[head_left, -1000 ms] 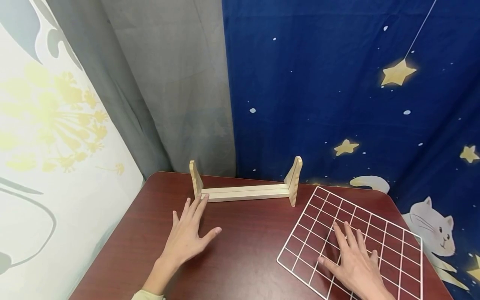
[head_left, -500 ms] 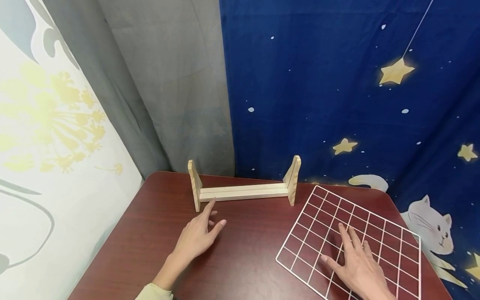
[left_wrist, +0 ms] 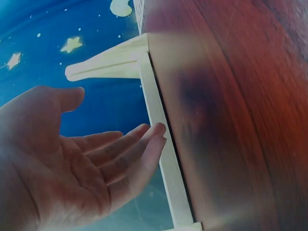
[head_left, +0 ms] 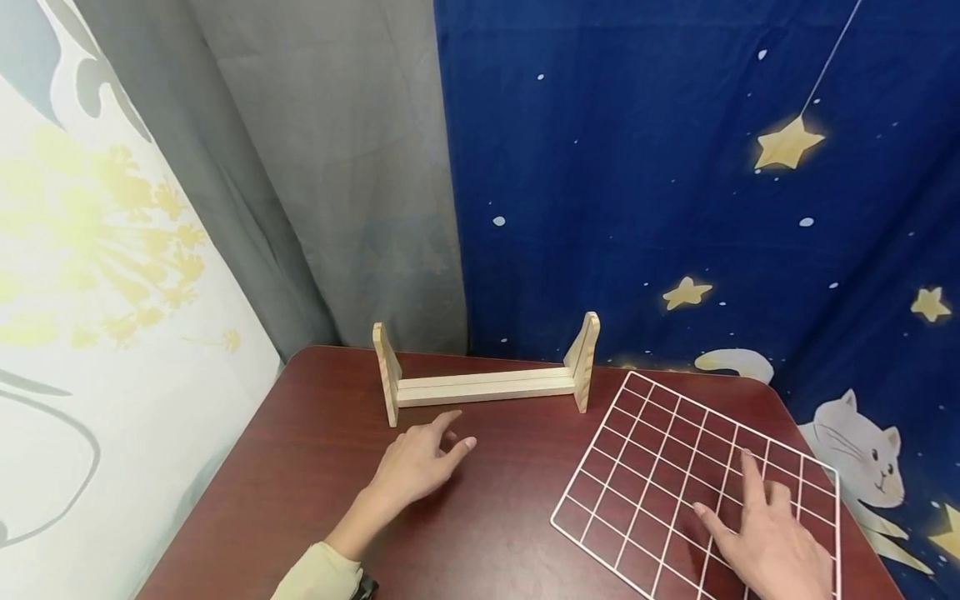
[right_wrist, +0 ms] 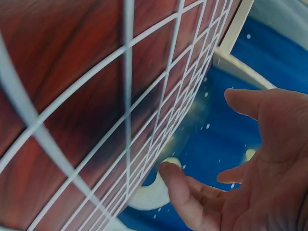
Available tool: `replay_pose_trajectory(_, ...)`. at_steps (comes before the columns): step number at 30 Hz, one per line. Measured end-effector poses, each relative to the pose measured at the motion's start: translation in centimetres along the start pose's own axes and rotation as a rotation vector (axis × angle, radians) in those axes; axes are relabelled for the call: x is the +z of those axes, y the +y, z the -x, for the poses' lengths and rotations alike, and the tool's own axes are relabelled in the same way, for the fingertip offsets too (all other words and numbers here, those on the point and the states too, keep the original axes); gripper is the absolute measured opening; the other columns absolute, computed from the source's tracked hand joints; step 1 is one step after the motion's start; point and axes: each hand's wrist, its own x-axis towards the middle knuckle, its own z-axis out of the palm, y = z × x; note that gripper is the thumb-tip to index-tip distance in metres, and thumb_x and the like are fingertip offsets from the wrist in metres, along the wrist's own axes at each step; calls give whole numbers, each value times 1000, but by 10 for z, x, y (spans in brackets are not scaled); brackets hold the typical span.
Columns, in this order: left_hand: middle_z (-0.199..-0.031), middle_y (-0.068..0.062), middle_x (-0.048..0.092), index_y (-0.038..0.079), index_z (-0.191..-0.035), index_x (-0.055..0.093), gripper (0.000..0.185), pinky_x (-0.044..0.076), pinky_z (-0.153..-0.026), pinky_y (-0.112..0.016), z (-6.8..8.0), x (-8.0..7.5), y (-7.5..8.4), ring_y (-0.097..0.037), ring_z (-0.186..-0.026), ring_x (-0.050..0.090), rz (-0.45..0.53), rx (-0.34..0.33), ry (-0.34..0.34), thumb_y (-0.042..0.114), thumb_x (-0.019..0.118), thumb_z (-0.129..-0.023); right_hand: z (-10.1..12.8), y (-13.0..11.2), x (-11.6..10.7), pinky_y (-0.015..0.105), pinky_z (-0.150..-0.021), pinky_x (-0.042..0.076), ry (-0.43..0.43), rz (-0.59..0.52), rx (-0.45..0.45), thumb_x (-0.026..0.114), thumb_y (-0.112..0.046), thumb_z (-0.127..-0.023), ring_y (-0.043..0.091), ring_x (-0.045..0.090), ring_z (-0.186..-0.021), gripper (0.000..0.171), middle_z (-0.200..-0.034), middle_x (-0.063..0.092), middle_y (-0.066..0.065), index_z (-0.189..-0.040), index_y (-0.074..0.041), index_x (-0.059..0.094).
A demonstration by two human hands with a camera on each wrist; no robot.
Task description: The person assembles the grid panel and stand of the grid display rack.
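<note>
Fingers (head_left: 753, 483) loose, pinching nothing; white grid (head_left: 681, 498) near right edge of surface (head_left: 510, 517) looks light, stiff; hold by rim.

White grid (head_left: 681, 500) flat beside wooden rack (head_left: 486, 387)

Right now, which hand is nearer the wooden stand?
Left. The left hand is just in front of the wooden stand; the right hand is over the white grid, farther right.

Pale wooden stand with tapered ends (head_left: 487, 387): matt, smooth, visible grain | white rectangular wire grid (right_wrist: 127, 115): smooth, apparently coated metal | red-brown round-cornered table (head_left: 487, 508): wood-grained, soft gloss | plain grey curtain (head_left: 360, 167), star-printed blue curtain (head_left: 600, 167): matt cloth
</note>
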Motion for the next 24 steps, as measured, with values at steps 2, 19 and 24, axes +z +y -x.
replay_pose_trajectory(2,-110,8,79,23,-149,59,63,57,-77,-41,-1,2,2,-10,-90,72,10,11,-26,62,61,-100,1,9,-2,56,-61,53,-13,11,36,57,-92,-81,37,61,-74,140,-131,34,46,-166,-7,-15)
replay_pose_trajectory(19,-80,9,69,10,-153,51,72,53,-73,-29,-30,13,40,-2,-70,63,143,182,-256,61,58,-103,2,65,14,76,-94,46,23,13,169,67,-83,-83,68,50,-107,137,-130,32,52,-162,7,-1)
replay_pose_trajectory(24,-85,8,73,15,-155,50,71,55,-77,-30,-47,13,56,-1,-75,66,142,233,-275,62,58,-102,0,75,14,75,-92,49,2,17,256,77,-82,-73,66,55,-103,146,-129,34,50,-162,2,-3)
